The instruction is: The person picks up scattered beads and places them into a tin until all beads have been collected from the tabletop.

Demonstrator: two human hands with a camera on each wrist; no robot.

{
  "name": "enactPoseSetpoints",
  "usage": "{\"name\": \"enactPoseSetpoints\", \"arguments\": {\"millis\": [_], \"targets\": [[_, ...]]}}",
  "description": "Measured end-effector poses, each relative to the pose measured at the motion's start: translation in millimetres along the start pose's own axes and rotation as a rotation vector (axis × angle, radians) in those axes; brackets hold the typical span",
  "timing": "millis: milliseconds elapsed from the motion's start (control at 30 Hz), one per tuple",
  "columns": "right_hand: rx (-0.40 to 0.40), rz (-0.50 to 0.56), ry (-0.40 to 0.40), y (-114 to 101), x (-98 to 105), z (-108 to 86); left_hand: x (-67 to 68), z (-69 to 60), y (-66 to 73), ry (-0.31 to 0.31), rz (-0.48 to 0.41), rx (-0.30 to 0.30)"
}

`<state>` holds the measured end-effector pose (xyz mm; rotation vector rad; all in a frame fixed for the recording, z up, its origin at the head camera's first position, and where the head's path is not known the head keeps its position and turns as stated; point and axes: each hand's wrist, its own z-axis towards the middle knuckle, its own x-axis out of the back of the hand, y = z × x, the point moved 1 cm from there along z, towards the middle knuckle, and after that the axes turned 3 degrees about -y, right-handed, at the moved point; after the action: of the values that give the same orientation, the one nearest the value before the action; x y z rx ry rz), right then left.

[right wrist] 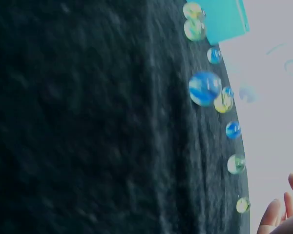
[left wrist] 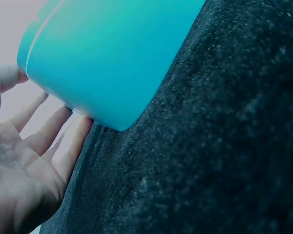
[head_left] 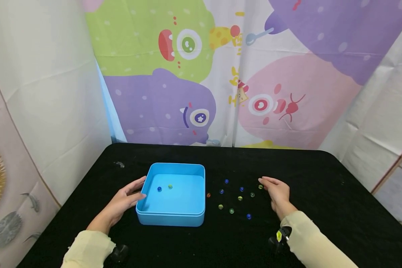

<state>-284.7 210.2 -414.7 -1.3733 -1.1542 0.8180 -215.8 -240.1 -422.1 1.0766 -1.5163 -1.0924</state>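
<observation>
A blue rectangular box (head_left: 171, 219) stands on the black table, with a blue marble (head_left: 159, 189) and a yellow-green marble (head_left: 170, 186) inside. My left hand (head_left: 122, 203) rests against its left side. In the left wrist view, nearly straight fingertips touch the box's outer wall (left wrist: 107, 63), and the thumb is at the rim. My right hand (head_left: 278, 193) hovers right of the scattered marbles, fingertips just by a yellow-green marble (head_left: 260, 187). The right wrist view shows a gap between that marble (right wrist: 242, 204) and the fingers (right wrist: 270, 214); nothing is visibly held.
Between box and right hand lie several blue, green and yellow glass marbles, including a blue one (head_left: 249, 216). An orange marble (head_left: 209, 195) is beside the box's right wall. A small clear scrap (head_left: 119, 164) lies at the back left. A cartoon curtain (head_left: 174, 108) hangs behind the table.
</observation>
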Motion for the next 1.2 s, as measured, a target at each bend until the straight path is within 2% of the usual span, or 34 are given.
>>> {"name": "enactPoseSetpoints", "arguments": {"millis": [267, 600, 800, 967, 1200], "targets": [[-0.019, -0.045, 0.002, 4, 1, 9.3, -0.5, 0.4, 1.9, -0.007, -0.007, 0.001], [-0.058, -0.266, -0.168, 10, 9, 18.2, -0.8, -0.3, 3.3, -0.007, -0.011, 0.01], [-0.043, -0.361, -0.218, 7, 8, 19.8, -0.2, -0.5, 2.3, -0.002, -0.01, 0.007], [-0.033, -0.416, -0.239, 5, 8, 18.4, 0.1, -0.1, 0.5, 0.006, -0.006, 0.006], [-0.034, -0.42, -0.224, 5, 8, 19.7, -0.6, 0.7, -0.2, 0.015, 0.003, 0.006]]}}
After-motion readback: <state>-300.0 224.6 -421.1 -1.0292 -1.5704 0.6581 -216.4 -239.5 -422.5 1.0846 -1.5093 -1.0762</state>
